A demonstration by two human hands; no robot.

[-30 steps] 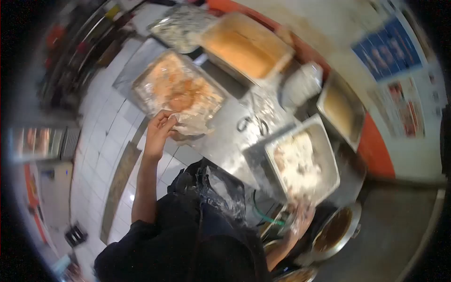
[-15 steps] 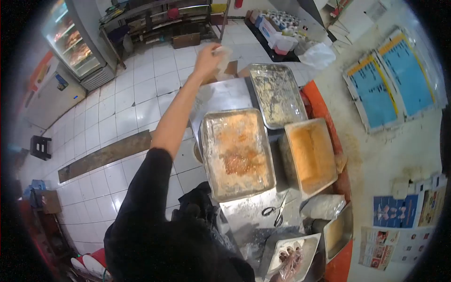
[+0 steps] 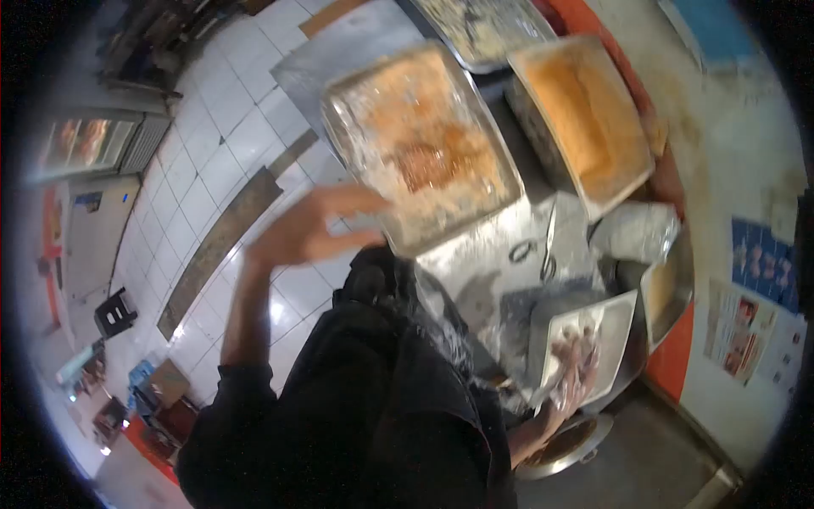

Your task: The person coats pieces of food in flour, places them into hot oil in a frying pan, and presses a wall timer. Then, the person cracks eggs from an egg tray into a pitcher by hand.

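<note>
My left hand (image 3: 318,229), blurred by motion, is raised beside the near left edge of a metal tray (image 3: 335,140), its fingers apart and nothing in it. Orange-brown wet residue (image 3: 424,165) lies in that tray. My right hand (image 3: 575,369), which looks covered by a clear plastic glove, reaches into a deep metal pan (image 3: 623,335) of white powder. Its fingers are down in the pan, and whether they grip anything is too small to tell. Black-handled scissors (image 3: 547,254) lie on the metal table (image 3: 466,276) between the tray and the pan.
Behind stand a pan with orange contents (image 3: 593,127) and another floured tray (image 3: 483,30). A clear plastic bag (image 3: 636,231) and a smaller pan (image 3: 666,301) sit at the right. A round pot (image 3: 564,450) is below my right hand. A black stool (image 3: 115,312) stands on the tiled floor.
My left hand has come back from beyond the tray, and the pale sheet it held is gone from it. My right hand stays at the powder pan. The view has turned.
</note>
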